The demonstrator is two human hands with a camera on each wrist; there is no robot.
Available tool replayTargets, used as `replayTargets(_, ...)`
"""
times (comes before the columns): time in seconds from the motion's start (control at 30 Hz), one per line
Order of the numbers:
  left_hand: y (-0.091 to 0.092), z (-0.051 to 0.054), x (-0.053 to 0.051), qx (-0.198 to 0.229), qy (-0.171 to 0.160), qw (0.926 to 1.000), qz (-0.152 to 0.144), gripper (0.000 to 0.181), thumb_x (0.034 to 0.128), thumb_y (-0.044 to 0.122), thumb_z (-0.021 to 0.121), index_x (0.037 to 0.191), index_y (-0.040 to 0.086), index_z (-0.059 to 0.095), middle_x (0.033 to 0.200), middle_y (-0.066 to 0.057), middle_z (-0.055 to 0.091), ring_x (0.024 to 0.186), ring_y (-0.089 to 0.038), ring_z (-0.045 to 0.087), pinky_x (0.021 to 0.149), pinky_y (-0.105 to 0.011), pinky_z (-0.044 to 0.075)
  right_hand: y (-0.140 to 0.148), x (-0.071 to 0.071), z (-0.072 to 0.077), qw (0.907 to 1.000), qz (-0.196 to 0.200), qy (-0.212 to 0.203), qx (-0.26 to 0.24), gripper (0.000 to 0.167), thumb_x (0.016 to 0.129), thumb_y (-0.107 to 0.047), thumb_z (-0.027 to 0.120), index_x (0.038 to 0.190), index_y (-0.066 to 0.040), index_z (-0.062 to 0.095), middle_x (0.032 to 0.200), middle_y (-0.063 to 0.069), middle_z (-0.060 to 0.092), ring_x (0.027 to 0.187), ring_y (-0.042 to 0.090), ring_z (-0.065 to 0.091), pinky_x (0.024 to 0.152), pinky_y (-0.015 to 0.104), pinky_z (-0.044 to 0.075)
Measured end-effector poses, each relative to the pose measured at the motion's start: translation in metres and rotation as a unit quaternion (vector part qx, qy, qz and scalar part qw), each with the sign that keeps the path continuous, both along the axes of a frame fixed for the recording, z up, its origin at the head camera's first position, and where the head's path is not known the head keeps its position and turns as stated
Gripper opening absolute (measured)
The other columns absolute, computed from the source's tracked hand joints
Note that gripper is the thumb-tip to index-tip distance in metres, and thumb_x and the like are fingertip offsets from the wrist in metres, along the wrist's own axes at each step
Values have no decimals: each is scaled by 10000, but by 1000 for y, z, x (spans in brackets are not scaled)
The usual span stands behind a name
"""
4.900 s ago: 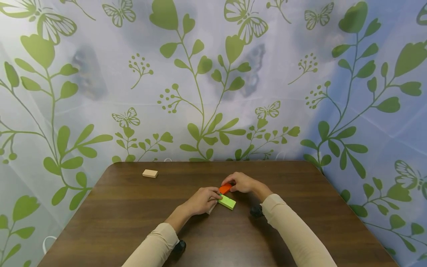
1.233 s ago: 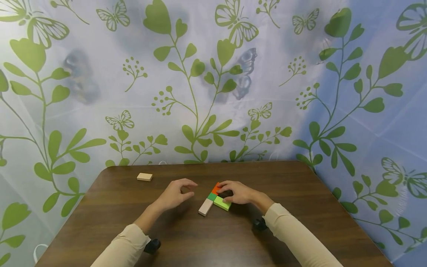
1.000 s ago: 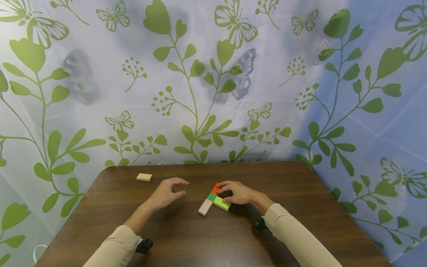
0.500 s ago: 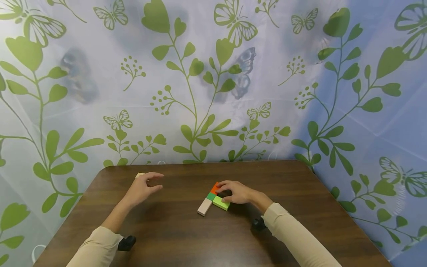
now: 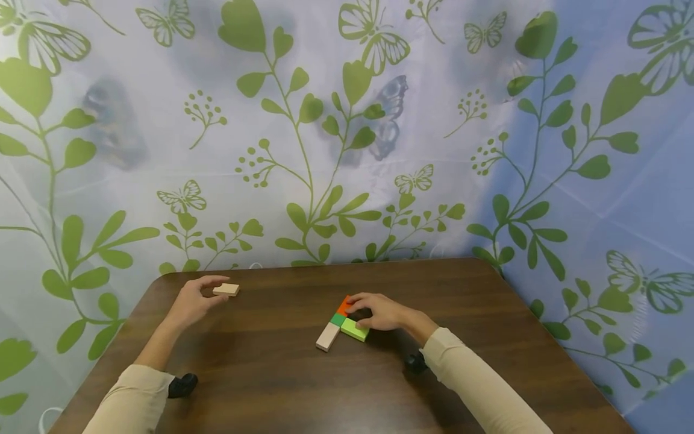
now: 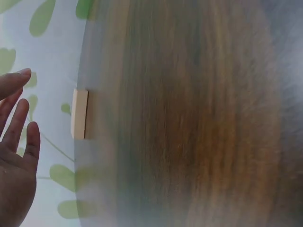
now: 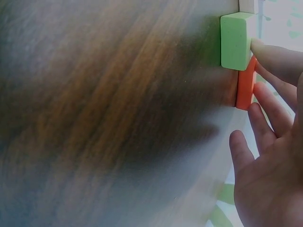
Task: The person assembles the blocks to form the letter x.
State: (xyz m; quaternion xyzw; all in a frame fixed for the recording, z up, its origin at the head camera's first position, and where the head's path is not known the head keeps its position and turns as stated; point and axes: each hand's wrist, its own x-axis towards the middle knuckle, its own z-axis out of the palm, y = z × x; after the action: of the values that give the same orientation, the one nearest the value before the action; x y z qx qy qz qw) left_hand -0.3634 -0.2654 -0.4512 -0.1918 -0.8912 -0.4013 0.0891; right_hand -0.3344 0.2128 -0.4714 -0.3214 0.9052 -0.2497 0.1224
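Observation:
My left hand [image 5: 190, 304] reaches around a tan wooden block [image 5: 228, 290] near the back left of the table, thumb and fingers spread. In the left wrist view a gap shows between this hand [image 6: 16, 161] and the block [image 6: 79, 114]. At the middle, an orange block [image 5: 343, 306], a green block [image 5: 337, 319] and a pale block [image 5: 328, 337] lie in a slanting row. A lime block [image 5: 355, 330] branches off to the right. My right hand [image 5: 382, 312] rests there, fingertips on the orange block [image 7: 245, 87], thumb on the lime block [image 7: 234, 41].
The dark wooden table [image 5: 271, 374] has its far edge close behind the tan block. A curtain [image 5: 303, 150] with green leaves and butterflies hangs behind and to the right. Dark wrist devices [image 5: 182, 386] sit under both cream sleeves.
My left hand has left the block group and moved left to the tan block. My right hand placed the orange block earlier and now stays on the group. The head view has shifted slightly.

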Motion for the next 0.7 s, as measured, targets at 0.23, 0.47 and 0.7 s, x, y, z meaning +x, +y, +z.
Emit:
replayTargets(0.23,-12,-14,-13,-8,-427,9985,332,489,941,68,763,1383,-63,599,1378,-344,545,1316,-549,425,1027,-713,338,-2,0,0,10000,-43,-55,-13,445,996,-173,719,1423,-80,636,1582,89,429,1462,347,362,1146,536,339)
replayTargets(0.47,-19,-29,-34,70,-735,9965,403,571,941,65,757,1444,-76,525,1447,-350,488,1382,-572,329,1074,-718,273,0,0,-2,10000,-62,-20,7,458,1000,-182,718,1440,-97,622,1592,74,419,1467,328,358,1145,519,348)
replayTargets(0.7,-20,-34,-50,55,-1315,9910,229,713,949,74,753,1526,-108,376,1517,-368,382,1397,-570,302,1098,-697,258,-2,0,2,9999,-46,-99,-108,462,1005,-183,712,1446,-86,615,1596,96,411,1467,348,353,1144,540,342)
